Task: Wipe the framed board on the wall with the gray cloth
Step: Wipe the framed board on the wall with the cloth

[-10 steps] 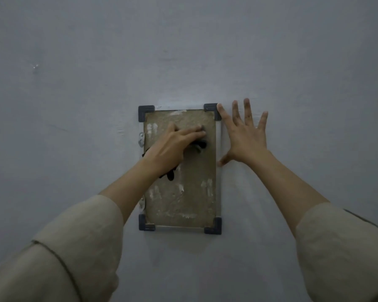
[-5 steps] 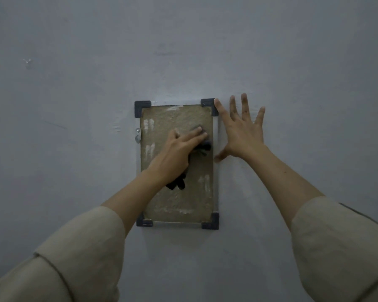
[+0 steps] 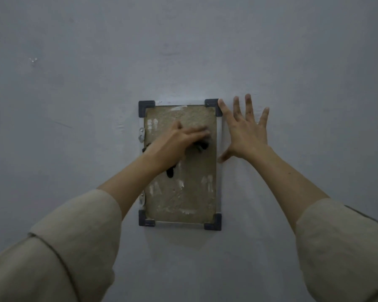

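Observation:
A framed board hangs upright on the wall, brown and rough with pale smears, with dark plastic corner caps and a thin metal frame. My left hand lies across its upper half, fingers stretched toward the right edge, pressing the dark gray cloth flat against it. Bits of the cloth stick out under the fingertips and below the wrist; the rest is hidden under the palm. My right hand rests spread on the wall just right of the frame, forefinger by the top right corner cap.
Plain grey painted wall fills the view around the board. Two small metal hanger tabs sit on the frame's left side. My pale sleeves fill the lower corners.
My left hand's fingers have flattened and slid a little to the right over the cloth on the board's upper part. My right hand stays spread on the wall.

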### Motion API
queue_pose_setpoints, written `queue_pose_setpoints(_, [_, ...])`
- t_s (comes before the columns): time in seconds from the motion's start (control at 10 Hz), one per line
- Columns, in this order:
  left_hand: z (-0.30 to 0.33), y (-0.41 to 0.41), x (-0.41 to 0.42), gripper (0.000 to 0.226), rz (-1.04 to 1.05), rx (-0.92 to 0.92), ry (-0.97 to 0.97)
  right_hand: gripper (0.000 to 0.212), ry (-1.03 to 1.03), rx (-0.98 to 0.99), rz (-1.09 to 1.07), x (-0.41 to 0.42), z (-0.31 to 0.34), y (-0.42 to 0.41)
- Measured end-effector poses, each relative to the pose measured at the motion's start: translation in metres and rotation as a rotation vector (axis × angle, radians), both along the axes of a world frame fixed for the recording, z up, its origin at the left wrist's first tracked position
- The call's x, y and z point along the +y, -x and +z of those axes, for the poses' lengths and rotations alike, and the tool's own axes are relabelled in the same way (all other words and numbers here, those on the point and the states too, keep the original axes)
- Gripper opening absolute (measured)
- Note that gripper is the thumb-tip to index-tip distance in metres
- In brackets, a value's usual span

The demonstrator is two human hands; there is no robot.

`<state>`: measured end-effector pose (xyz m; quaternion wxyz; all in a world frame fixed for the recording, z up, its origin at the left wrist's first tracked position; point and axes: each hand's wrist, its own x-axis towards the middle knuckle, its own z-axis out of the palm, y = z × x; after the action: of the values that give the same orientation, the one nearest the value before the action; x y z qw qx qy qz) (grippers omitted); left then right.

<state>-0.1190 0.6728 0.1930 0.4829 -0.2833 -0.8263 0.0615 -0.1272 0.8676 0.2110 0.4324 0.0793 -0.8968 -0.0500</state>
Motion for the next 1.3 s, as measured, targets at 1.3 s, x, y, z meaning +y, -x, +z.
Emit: queue_pose_setpoints(1.3, [0.003, 0.004, 0.001, 0.06, -0.026, -0.002, -0.114, 0.145, 0.001, 0.005, 0.005, -0.001, 0.0, 0.003])
